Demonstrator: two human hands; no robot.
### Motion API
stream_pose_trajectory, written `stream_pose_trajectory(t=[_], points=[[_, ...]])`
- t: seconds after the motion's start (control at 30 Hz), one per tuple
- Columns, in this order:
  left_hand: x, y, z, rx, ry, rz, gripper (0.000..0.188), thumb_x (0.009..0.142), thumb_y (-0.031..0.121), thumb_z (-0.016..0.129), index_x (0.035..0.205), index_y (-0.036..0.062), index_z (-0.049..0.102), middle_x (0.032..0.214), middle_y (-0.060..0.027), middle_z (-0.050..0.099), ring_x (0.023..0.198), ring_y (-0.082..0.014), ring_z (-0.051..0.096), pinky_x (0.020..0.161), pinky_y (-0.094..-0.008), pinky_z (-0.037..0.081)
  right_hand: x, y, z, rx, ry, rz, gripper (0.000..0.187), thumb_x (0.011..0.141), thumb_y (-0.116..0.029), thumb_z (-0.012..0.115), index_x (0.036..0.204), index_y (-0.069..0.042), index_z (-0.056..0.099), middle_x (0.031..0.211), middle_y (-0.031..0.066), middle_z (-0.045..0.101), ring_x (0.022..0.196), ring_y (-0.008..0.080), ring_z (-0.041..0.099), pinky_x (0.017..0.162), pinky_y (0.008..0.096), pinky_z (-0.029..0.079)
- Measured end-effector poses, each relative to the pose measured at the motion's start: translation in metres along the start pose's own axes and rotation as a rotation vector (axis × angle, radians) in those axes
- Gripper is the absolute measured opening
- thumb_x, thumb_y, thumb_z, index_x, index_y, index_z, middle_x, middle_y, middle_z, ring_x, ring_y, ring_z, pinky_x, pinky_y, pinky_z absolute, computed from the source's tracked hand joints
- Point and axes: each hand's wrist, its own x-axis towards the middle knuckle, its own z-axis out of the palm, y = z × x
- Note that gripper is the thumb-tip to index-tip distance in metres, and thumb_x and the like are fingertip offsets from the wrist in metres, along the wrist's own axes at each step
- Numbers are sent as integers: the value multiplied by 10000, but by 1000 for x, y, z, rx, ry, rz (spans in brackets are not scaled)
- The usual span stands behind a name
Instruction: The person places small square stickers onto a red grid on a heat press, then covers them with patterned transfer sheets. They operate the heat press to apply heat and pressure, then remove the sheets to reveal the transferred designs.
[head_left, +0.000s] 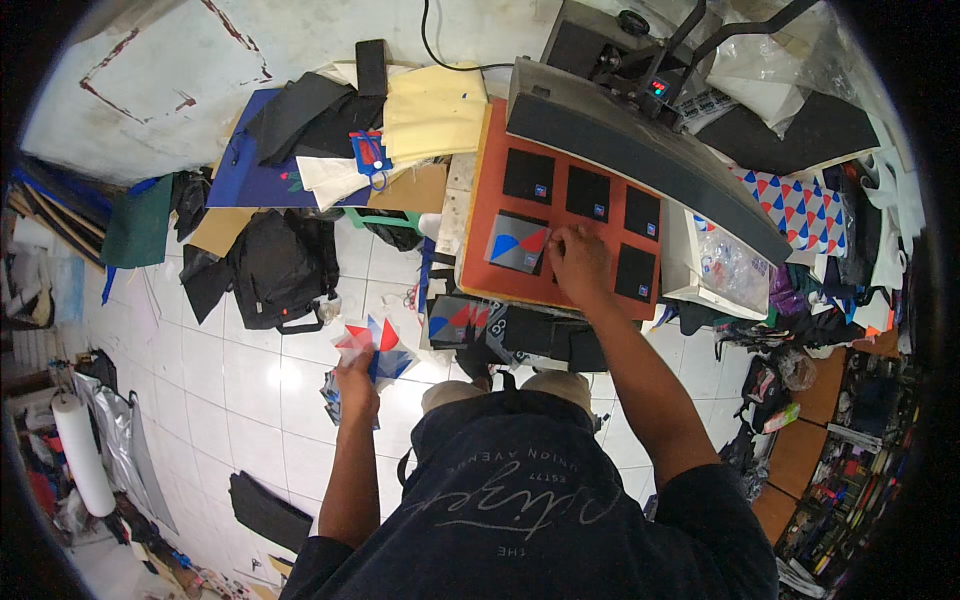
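Note:
My left hand (357, 380) is closed on several clear transfer sheets (385, 352) printed with red and blue shapes, held out over the floor. On the red-orange bed (480, 272) of a heat press lie several black fabric squares (528, 176), each with a small blue mark. Over the near-left square rests a translucent transfer sheet (512, 246) with blue and red shapes. My right hand (582, 264) is at the right edge of that sheet, its fingers bent together. It covers most of the near-middle square; what lies between the fingertips is hidden.
The press's grey upper plate (640, 150) is swung back behind the bed, under its black lever arms. In front of the bed, black pieces and printed sheets (465, 322) are stacked. A black backpack (285, 265) sits on the tiles. Right of the bed stands a white box (718, 265) of clear plastic.

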Motion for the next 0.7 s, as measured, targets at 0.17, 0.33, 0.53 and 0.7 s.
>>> stream_pose_trajectory(t=[0.17,0.33,0.53,0.7], points=[[10,-16,-6,-40,6,-42,276,847,115,638,1076,-33,596,958,-112,656,823,-214,651,761,-325,520,-38,-19,10,79,42,-54,305,840,-297,669,1064,-91,655,934,94,555,898,278,600,772,399,504],[5,-14,8,25,7,-51,299,827,137,678,1056,-39,601,939,-113,665,818,-218,657,746,-322,528,-43,-19,27,74,129,-62,335,790,-311,711,1044,-96,666,911,92,557,865,291,608,743,420,510],[1,-8,11,47,-55,-97,315,849,108,666,1106,-49,575,1014,-122,655,901,-207,639,817,-317,500,-43,-22,23,105,111,-26,344,788,-298,712,1056,-87,665,905,87,554,845,283,610,744,417,513],[2,-11,9,41,-48,-96,324,847,105,666,1117,-49,572,1017,-125,652,902,-211,636,823,-317,495,-40,-21,26,94,122,-21,322,802,-285,702,1055,-89,666,928,87,570,855,280,616,762,416,516]])
